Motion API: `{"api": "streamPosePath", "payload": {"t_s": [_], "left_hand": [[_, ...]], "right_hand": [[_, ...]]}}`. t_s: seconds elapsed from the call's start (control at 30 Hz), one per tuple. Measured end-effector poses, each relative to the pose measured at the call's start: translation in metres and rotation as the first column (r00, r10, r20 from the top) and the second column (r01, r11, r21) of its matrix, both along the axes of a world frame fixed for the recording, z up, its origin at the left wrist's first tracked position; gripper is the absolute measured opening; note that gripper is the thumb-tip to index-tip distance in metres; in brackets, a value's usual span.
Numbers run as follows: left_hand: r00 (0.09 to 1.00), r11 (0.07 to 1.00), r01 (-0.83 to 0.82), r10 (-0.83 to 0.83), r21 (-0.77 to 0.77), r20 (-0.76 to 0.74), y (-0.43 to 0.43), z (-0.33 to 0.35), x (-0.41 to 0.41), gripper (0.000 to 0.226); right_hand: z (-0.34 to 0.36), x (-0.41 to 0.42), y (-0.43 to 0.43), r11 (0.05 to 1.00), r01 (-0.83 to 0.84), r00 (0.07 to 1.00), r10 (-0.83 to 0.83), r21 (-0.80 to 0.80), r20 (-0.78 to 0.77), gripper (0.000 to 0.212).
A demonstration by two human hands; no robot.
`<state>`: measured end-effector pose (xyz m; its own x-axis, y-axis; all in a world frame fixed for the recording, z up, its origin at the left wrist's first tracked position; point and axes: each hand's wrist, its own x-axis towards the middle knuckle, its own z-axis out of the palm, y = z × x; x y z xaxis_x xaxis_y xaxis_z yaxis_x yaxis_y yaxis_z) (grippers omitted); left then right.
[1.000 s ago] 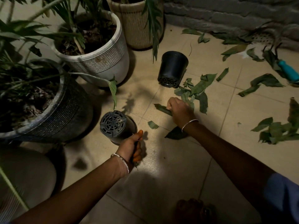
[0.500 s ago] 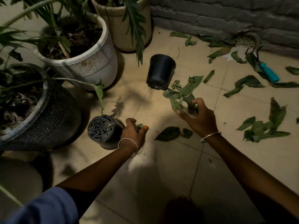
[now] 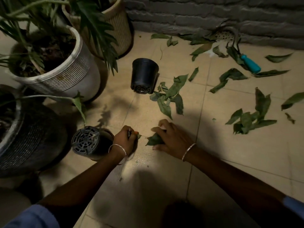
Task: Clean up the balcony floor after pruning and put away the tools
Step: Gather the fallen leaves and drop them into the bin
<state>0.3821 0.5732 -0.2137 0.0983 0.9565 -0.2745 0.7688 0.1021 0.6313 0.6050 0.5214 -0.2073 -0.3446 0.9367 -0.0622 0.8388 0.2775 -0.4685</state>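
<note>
Cut leaves [image 3: 176, 87]: strewn on tiled floor [image 3: 218, 145], twelve to three o'clock of the hands. Right hand [image 3: 171, 139] curls fingers round one dark leaf [image 3: 153, 140]; left hand [image 3: 124, 140], at its nine o'clock, clenches an orange-handled tool [image 3: 136, 132].

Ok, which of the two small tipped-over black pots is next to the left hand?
The grid-based pot beside the left hand; the other pot lies farther off, by the leaf pile.

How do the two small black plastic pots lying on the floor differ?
The small black plastic pot by the left hand turns its grey grid base to the camera; the farther black plastic pot shows mostly its smooth wall. The first lies beside that hand, the second beside cut green leaves. Both lie on their sides.
</note>
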Motion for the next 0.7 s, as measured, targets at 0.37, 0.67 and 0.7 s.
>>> {"api": "streamPosePath", "payload": {"t_s": [0.37, 0.67, 0.7], "left_hand": [[0.787, 0.897, -0.157, 0.366, -0.412, 0.497, -0.014, 0.025, 0.046, 0.034], [0.953, 0.972, 0.229, -0.216, -0.041, 0.215, -0.029, 0.023, 0.110, 0.032], [0.949, 0.958, 0.286, -0.277, -0.038, 0.149, -0.028, 0.020, 0.117, 0.036]], "right_hand": [[0.004, 0.020, -0.004, 0.935, 0.061, 0.998, -0.048, 0.350, -0.046, 0.016], [0.042, 0.147, -0.025, 0.605, 0.767, 0.266, -0.601, -0.212, -0.754, 0.019], [0.042, 0.157, -0.031, 0.559, 0.787, 0.187, -0.620, -0.262, -0.762, 0.019]]}}
